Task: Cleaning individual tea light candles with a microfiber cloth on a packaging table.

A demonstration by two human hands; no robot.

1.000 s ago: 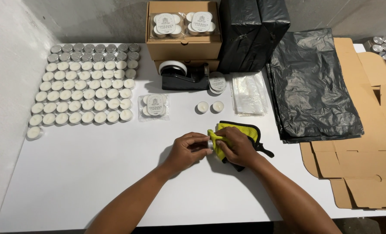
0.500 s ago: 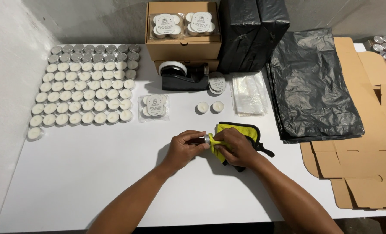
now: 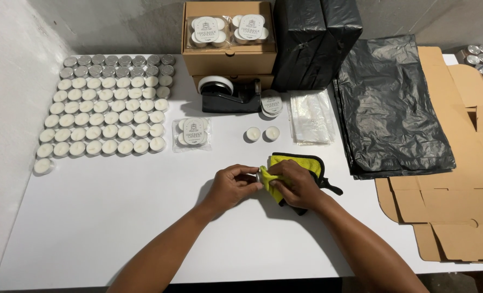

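- Head view, hands: the left hand (image 3: 232,186) grips a small tealight candle (image 3: 255,177) between thumb and fingertips, just above the white table (image 3: 89,228). Only its metal rim shows between the fingers.
- The right hand (image 3: 298,184) is closed on a fold of the yellow microfibre cloth (image 3: 298,163) and presses that fold against the tealight candle. The cloth has a black edge binding and lies partly under this hand, near the table's middle.
- Head view, packages: a clear packet of tealights (image 3: 191,133) with a round white label lies flat on the table, just right of the tealight grid (image 3: 108,108).
- The tealight grid fills the far left of the table in straight rows; the back rows show bare metal, the nearer rows white wax.
- An open brown cardboard box (image 3: 229,57) stands at the far edge, holding two clear packets with round white labels.
- A black tape dispenser (image 3: 230,96) stands in front of the box, with a stack of round labels (image 3: 271,103) just beside it.
- Two loose tealights (image 3: 262,133) sit between the dispenser and the cloth.
- A stack of clear plastic bags (image 3: 311,115) lies right of these.
- Black plastic bags (image 3: 393,108) lie flat further right; flattened cardboard blanks (image 3: 458,201) overhang the table's right edge.
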